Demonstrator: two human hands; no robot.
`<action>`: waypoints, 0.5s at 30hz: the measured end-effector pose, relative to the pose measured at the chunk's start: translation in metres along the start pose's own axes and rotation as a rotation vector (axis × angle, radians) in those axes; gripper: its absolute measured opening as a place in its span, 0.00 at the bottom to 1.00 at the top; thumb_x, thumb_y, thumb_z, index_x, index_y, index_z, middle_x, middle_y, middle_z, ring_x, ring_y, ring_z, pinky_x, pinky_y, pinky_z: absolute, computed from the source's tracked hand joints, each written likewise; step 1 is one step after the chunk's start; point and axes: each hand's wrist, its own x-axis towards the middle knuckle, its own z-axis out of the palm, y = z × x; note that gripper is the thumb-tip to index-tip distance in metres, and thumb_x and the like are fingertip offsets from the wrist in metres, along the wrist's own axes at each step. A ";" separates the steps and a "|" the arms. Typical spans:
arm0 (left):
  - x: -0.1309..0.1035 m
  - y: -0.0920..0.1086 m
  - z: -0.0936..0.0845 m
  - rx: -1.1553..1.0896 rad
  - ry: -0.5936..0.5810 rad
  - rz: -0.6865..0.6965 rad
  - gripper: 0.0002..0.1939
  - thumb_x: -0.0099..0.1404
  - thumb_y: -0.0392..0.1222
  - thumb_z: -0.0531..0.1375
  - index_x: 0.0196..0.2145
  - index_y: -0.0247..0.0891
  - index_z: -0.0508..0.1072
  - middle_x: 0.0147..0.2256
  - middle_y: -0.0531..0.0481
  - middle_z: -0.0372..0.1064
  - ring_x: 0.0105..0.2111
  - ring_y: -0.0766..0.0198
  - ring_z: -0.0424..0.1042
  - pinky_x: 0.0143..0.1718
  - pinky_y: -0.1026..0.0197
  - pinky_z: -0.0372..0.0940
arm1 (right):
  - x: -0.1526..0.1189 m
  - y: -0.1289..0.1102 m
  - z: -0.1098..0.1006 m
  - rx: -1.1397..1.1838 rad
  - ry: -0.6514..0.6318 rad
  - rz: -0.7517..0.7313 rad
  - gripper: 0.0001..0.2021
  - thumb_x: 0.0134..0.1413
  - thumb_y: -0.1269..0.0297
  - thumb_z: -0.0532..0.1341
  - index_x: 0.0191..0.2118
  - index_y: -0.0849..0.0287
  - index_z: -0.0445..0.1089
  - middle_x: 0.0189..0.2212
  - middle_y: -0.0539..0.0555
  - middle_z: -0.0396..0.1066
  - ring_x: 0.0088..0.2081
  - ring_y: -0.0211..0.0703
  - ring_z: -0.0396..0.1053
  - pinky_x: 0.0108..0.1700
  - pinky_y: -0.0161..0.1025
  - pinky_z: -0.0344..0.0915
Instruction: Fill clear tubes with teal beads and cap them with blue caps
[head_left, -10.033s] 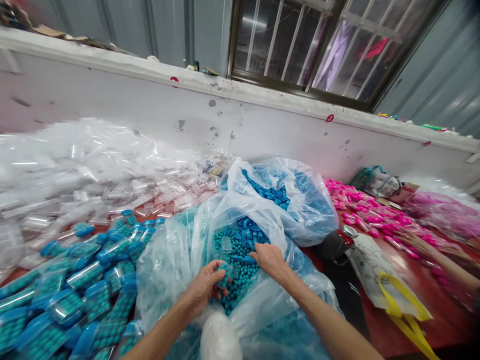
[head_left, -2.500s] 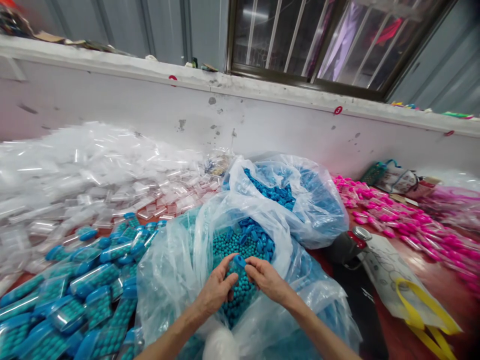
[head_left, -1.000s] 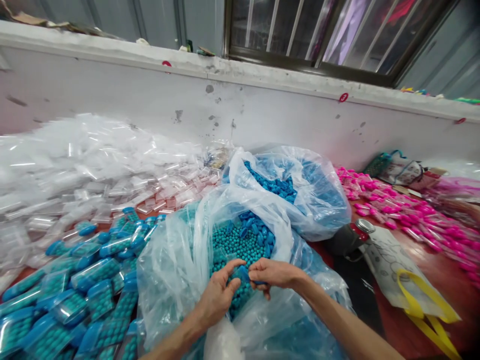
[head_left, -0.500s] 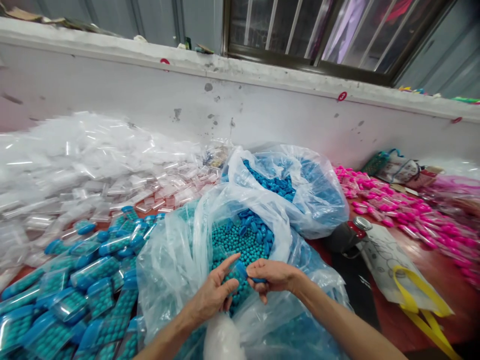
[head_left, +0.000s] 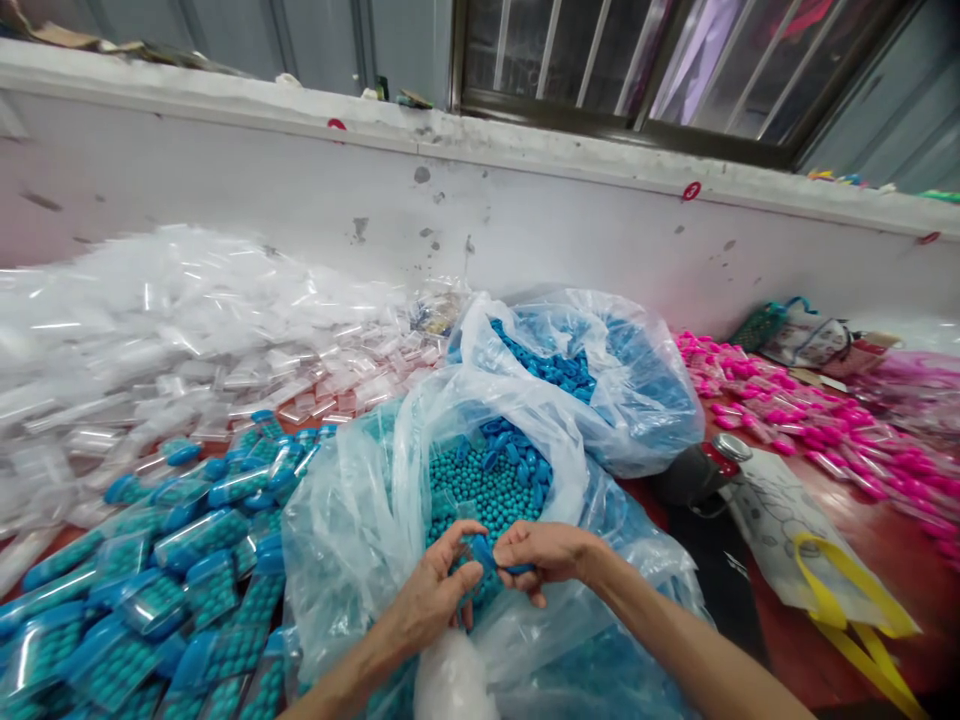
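Over an open clear plastic bag (head_left: 352, 510) of teal beads (head_left: 480, 480) and blue caps (head_left: 517, 455), my two hands are close together. My left hand (head_left: 442, 580) has its thumb and fingers curled round a small clear container (head_left: 466, 553) with a blue end. My right hand (head_left: 544, 552) is closed on a blue cap (head_left: 519, 569), beside the container's blue end. Its fingers partly hide the cap. To the left lies a pile of filled containers (head_left: 191, 590) with blue caps and teal beads inside.
Behind stands another bag (head_left: 645, 400) of blue caps. Empty clear containers (head_left: 187, 330) heap up at back left. Pink-capped pieces (head_left: 832, 430) spread at right, near a dark flask (head_left: 694, 470) and a white bag (head_left: 787, 540) with yellow handles. A white wall (head_left: 570, 230) rises behind.
The fingers of my left hand have curled in round the container, where the index finger was stretched out before. The view has shifted slightly.
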 end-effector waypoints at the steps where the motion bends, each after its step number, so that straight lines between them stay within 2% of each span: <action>1: 0.000 -0.001 0.000 -0.017 0.001 0.015 0.27 0.56 0.51 0.56 0.52 0.41 0.56 0.26 0.58 0.60 0.12 0.76 0.59 0.13 0.71 0.53 | 0.000 0.001 0.000 0.013 -0.026 -0.004 0.16 0.43 0.53 0.63 0.23 0.64 0.65 0.11 0.43 0.55 0.13 0.27 0.52 0.15 0.29 0.62; 3: 0.000 -0.002 0.001 -0.022 0.009 0.040 0.27 0.56 0.52 0.56 0.52 0.41 0.57 0.26 0.58 0.59 0.12 0.77 0.55 0.13 0.70 0.53 | 0.000 0.001 0.002 0.029 -0.046 -0.015 0.18 0.43 0.52 0.63 0.23 0.64 0.65 0.11 0.42 0.55 0.13 0.27 0.52 0.15 0.29 0.62; 6: -0.002 -0.003 0.005 0.058 0.041 0.068 0.22 0.58 0.50 0.54 0.48 0.38 0.61 0.25 0.58 0.58 0.13 0.76 0.52 0.14 0.69 0.51 | -0.001 0.000 0.004 0.006 -0.038 0.003 0.18 0.43 0.51 0.63 0.23 0.64 0.65 0.10 0.42 0.55 0.12 0.27 0.52 0.14 0.28 0.62; 10: -0.006 -0.004 0.008 0.270 0.176 0.176 0.14 0.59 0.43 0.53 0.43 0.38 0.66 0.21 0.58 0.55 0.19 0.73 0.55 0.21 0.69 0.54 | -0.001 -0.004 0.004 -0.053 -0.019 0.018 0.16 0.43 0.54 0.63 0.23 0.65 0.65 0.10 0.41 0.54 0.12 0.26 0.50 0.14 0.28 0.64; 12: -0.006 -0.003 0.007 0.240 0.159 0.163 0.15 0.59 0.44 0.53 0.43 0.39 0.64 0.21 0.58 0.55 0.18 0.73 0.55 0.20 0.68 0.54 | -0.002 -0.007 0.006 -0.037 0.020 -0.008 0.14 0.43 0.56 0.63 0.24 0.64 0.65 0.11 0.41 0.53 0.12 0.26 0.50 0.14 0.28 0.63; 15: -0.001 -0.001 0.003 0.069 0.140 0.076 0.19 0.58 0.49 0.52 0.45 0.39 0.59 0.20 0.60 0.54 0.12 0.73 0.52 0.14 0.68 0.50 | -0.006 -0.010 0.017 0.073 0.162 -0.165 0.13 0.45 0.56 0.62 0.27 0.61 0.63 0.12 0.40 0.53 0.13 0.27 0.50 0.13 0.26 0.62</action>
